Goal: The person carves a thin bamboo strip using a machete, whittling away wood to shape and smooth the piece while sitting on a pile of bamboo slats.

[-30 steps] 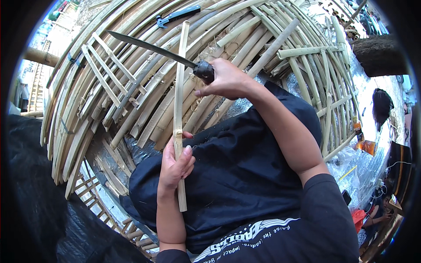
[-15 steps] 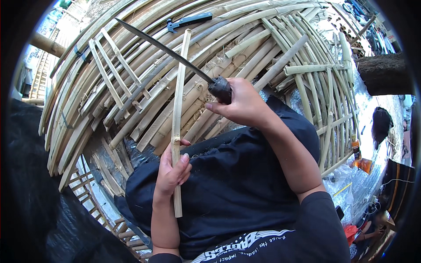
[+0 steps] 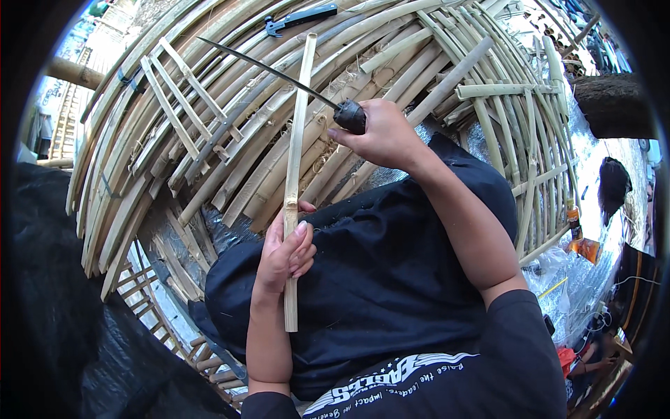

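Over my lap, my left hand is closed around the lower part of a split bamboo strip. The pale strip stands nearly upright in view, leaning a little right at its far end, with a node just above my fingers. My right hand grips the dark wrapped handle of a long-bladed knife. Its thin dark blade points to the far left and crosses the strip near its upper part. Whether the edge touches the strip I cannot tell.
Many split bamboo strips lie piled ahead of me. A black hammer rests on top. To the right stands a bamboo lattice, with a dark log beyond and a bottle beside it. Black sheeting hangs at left.
The bamboo strip and my left hand have shifted slightly up and right, and the strip leans more to the right. The knife's blade appears thinner, turned more edge-on.
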Action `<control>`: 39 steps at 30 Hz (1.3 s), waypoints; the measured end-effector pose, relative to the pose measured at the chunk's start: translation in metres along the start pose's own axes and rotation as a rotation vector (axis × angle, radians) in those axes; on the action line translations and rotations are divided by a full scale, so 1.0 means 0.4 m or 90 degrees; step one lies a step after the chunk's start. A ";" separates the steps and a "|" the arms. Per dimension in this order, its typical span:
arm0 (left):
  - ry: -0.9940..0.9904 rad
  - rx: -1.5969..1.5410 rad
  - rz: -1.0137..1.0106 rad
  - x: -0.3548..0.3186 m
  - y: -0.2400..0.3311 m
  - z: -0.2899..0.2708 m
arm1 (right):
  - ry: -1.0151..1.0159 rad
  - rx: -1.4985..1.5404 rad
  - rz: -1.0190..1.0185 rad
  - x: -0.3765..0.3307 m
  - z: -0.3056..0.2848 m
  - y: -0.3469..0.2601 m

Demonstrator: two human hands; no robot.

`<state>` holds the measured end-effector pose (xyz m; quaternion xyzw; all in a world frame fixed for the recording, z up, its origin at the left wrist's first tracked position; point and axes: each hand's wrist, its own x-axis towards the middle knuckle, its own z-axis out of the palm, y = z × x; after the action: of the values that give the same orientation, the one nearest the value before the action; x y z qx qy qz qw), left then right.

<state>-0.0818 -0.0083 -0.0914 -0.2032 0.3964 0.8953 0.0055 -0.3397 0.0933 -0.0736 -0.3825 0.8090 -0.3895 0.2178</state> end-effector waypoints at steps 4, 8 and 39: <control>0.004 0.001 0.004 0.007 -0.005 0.001 | -0.014 -0.020 -0.008 -0.005 0.006 -0.010; 0.048 0.029 -0.007 0.012 -0.007 0.004 | -0.024 -0.028 0.003 -0.005 0.007 -0.020; 0.397 0.532 0.176 0.139 0.070 0.063 | 0.150 -0.125 -0.242 -0.032 0.071 -0.041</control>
<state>-0.1465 -0.0180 -0.0766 -0.3861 0.7245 0.5509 -0.1500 -0.3060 0.0838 -0.0768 -0.4989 0.7764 -0.3851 0.0070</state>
